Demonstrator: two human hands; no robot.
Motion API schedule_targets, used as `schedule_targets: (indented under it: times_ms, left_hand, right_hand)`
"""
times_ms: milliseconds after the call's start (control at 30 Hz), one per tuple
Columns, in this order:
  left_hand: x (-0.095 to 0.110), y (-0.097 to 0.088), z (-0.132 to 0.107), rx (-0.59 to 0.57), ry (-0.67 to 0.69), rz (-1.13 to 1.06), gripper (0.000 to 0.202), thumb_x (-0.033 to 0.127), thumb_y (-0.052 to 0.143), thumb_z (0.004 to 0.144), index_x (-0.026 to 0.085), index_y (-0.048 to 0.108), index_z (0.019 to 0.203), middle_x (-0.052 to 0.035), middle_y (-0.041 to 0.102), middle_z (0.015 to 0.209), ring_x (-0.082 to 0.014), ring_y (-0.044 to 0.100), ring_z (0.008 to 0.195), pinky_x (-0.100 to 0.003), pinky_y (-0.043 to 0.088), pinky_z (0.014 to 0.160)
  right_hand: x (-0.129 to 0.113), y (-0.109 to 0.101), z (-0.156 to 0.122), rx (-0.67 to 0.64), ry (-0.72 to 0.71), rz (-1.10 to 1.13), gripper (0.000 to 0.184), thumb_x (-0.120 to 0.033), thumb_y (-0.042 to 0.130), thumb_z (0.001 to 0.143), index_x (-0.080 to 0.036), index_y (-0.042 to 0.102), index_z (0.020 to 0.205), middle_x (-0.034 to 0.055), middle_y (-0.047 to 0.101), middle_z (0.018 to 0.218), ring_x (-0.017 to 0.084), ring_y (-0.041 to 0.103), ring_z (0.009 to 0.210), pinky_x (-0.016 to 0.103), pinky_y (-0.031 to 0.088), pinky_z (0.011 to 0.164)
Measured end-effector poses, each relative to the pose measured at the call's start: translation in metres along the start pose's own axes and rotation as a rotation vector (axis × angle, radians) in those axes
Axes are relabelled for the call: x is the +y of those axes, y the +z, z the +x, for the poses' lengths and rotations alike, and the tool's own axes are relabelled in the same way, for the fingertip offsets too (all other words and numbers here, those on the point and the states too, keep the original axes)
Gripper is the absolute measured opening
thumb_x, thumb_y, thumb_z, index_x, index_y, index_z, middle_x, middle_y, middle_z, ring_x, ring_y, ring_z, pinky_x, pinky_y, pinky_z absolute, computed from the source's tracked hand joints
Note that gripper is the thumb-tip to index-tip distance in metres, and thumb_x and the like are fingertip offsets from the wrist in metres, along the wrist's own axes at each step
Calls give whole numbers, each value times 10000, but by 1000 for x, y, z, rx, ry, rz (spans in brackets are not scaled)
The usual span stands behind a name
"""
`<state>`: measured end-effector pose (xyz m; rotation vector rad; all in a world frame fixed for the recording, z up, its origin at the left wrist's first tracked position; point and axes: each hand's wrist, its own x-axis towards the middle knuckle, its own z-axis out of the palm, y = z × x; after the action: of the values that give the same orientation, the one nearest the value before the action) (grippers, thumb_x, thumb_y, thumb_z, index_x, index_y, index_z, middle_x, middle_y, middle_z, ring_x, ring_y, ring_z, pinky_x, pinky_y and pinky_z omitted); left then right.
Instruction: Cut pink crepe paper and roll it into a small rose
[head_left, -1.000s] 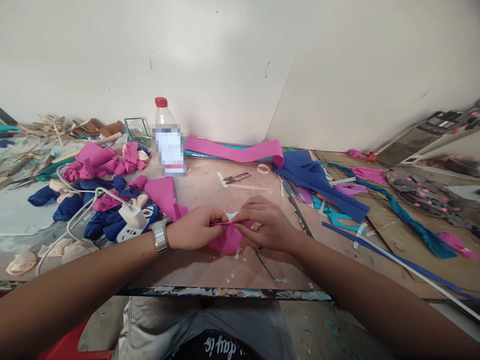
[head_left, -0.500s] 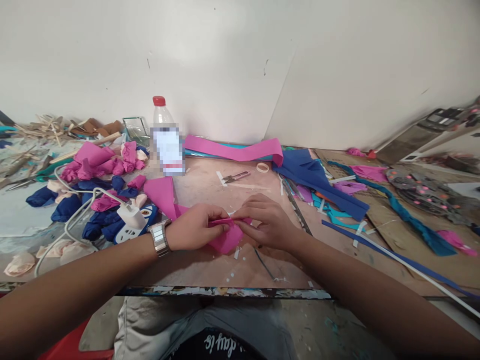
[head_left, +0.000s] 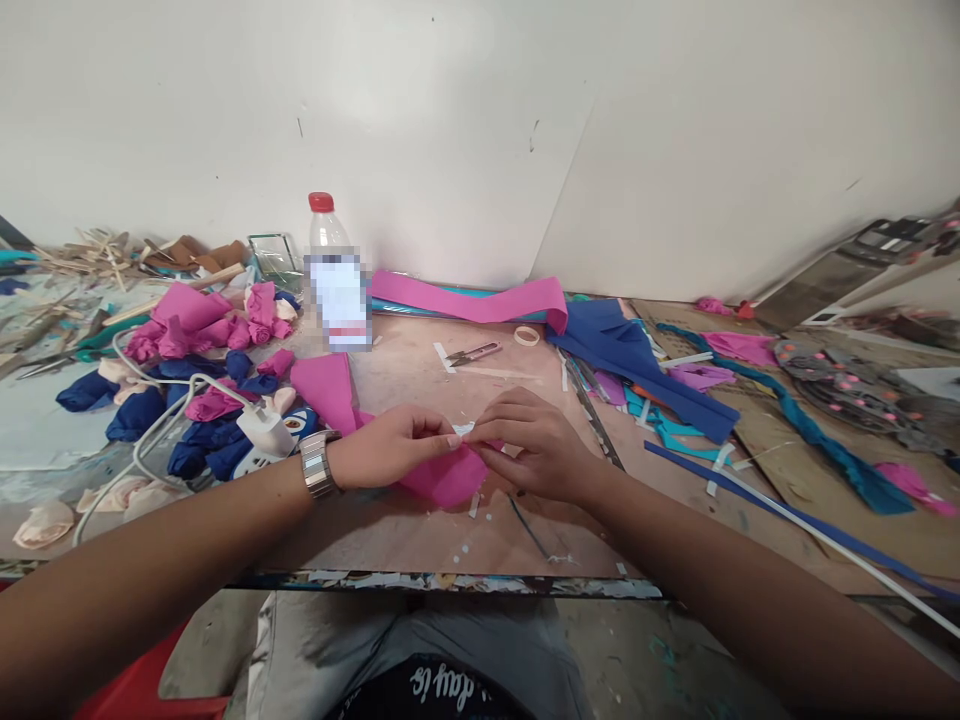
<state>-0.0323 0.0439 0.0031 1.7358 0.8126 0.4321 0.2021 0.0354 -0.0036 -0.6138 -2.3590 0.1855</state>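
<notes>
A strip of pink crepe paper (head_left: 446, 478) is pinched between my two hands over the middle of the table. My left hand (head_left: 397, 443), with a metal watch (head_left: 319, 465) on its wrist, closes thumb and forefinger on the paper's upper edge. Close beside it, my right hand (head_left: 529, 440) grips the gathered end with thumb and fingers, which partly hide it. The strip's loose part (head_left: 326, 388) trails back to the left behind my left wrist. Small thread snips (head_left: 474, 353) lie on the table beyond my hands.
Pink, blue and cream paper flowers (head_left: 199, 375) pile up at the left, beside a white charger (head_left: 266, 430) and its cable. A red-capped bottle (head_left: 321, 203) stands behind. A tape ring (head_left: 526, 336), blue crepe paper (head_left: 637, 360) and a white rod (head_left: 832, 530) lie to the right.
My left fingers have shifted slightly along the pink paper's edge, which was folded over before and now hangs wider below my hands. My right hand has barely moved.
</notes>
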Motion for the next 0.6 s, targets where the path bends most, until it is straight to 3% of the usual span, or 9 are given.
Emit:
schedule_targets:
  times_ms: [167, 600]
  left_hand:
    - [-7, 2, 2, -7, 15, -38, 487, 577, 619, 908, 97, 680, 858, 28, 509, 679, -98, 389, 641, -240, 307, 585]
    - [-10, 4, 2, 43, 76, 58, 351, 446, 590, 953, 121, 681, 859, 32, 538, 674, -99, 416, 632, -231, 333, 586]
  right_hand:
    - [0, 2, 0, 5, -6, -12, 81, -224, 693, 933, -211, 735, 1002, 39, 756, 837, 178, 675, 779, 370, 518, 799]
    - [0, 4, 0, -29, 2, -30, 78, -239, 675, 948, -219, 733, 995, 43, 762, 871, 188, 675, 807, 376, 512, 790]
